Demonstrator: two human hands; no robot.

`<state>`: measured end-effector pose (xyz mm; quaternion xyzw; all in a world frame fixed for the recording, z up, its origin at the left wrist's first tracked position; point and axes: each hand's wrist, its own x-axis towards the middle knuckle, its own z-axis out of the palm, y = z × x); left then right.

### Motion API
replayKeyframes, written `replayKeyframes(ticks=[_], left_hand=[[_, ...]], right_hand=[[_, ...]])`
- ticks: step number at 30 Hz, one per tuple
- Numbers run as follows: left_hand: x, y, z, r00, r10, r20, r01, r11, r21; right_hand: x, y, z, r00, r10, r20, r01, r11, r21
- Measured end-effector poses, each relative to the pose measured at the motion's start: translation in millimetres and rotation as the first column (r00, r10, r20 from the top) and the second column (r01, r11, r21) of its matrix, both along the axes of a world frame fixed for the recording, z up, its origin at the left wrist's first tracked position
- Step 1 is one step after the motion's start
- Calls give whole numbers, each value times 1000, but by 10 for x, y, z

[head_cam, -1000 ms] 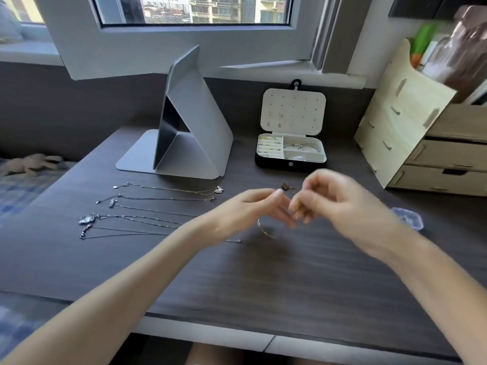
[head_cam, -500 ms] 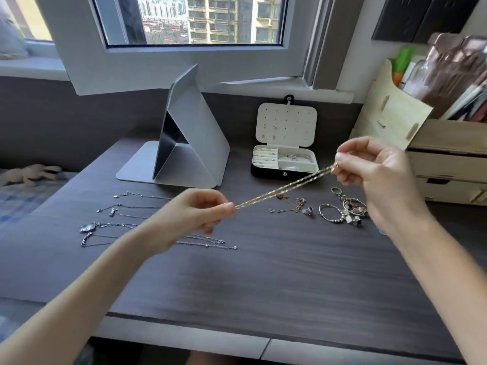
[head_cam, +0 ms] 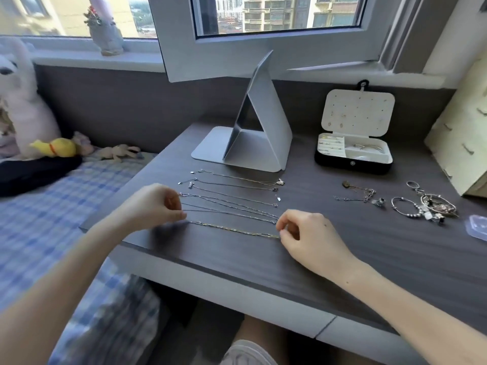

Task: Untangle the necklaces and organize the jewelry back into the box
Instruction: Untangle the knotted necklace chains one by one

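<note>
Gold chain (head_cam: pixel 234 231) is down from mid-air onto the desk (head_cam: pixel 342 259) — left hand (head_cam: pixel 155 206) and right hand (head_cam: pixel 303 233) seemingly pinch its ends. Tangled pile (head_cam: pixel 427 206) at 2 o'clock still unboxed.

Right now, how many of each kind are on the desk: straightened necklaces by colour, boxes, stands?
Silver necklaces, laid straight: 5
Gold necklace, pinched at its ends by left hand and right hand: 1
Box: 1
Stand: 1
Total: 8
Tangled heap at the right: too knotted to count, left out.
</note>
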<state>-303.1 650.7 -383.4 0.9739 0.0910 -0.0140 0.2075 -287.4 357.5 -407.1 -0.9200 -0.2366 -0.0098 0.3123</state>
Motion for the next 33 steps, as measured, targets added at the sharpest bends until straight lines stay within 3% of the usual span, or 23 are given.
replayKeyframes(ticks=[7,12,17,22,25,29,33], left_hand=[[82,-26,74,997,29,-68,-19,989,146],[113,-303,268,999,24,30,-31,958,284],[352,-1031,308,954,-181,241,148,978,148],[668,-1950,99,817,-459,349,458,884,91],[817,-2346,-47,788,-514,340,517,851,89],[978,-2611,-174,785,-526,326,525,845,101],[1034,-2651,-243,788,-553,270,555,828,78]], right_hand=[[13,-7,-40,994,3,113,11,992,-127],[44,-244,43,994,-47,102,52,997,-54],[253,-735,35,942,-301,146,305,952,-6],[444,-1223,-6,844,-468,262,486,874,-6],[589,-1397,-25,809,-473,349,519,854,-46],[757,-1466,-67,854,-411,319,475,867,-153],[783,-1487,-86,883,-376,282,428,890,-155]])
